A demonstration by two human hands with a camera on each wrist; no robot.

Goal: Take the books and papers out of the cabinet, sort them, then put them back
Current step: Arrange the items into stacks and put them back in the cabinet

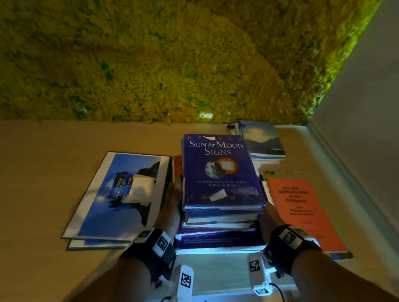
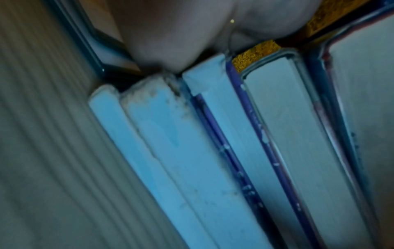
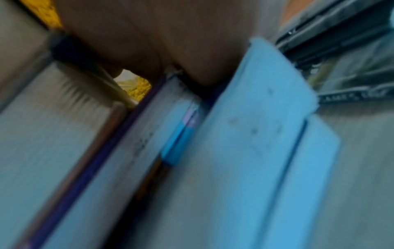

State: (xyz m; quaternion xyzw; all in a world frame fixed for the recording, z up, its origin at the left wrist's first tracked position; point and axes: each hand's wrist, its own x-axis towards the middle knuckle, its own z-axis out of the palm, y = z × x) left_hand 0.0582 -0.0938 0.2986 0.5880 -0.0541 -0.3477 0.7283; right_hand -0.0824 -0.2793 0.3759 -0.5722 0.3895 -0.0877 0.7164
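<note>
Both hands, left (image 1: 171, 202) and right (image 1: 269, 217), flat-palmed against book stack (image 1: 224, 211) sides, fingers straight.

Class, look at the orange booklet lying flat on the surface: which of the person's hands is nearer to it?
Right. The right hand presses the book stack's side beside the orange booklet; the left hand is across the stack.

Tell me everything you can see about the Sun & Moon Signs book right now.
The Sun & Moon Signs book is a glossy purple-blue hardback with pale title lettering, a round sun-and-moon emblem and a subtitle too blurred to read. White glare patches or scraps mark the cover. It lies flat, face up, on top of the stack of books on the tan surface. The left hand and right hand press against the stack's two sides; whether they touch this book itself is unclear.
</note>
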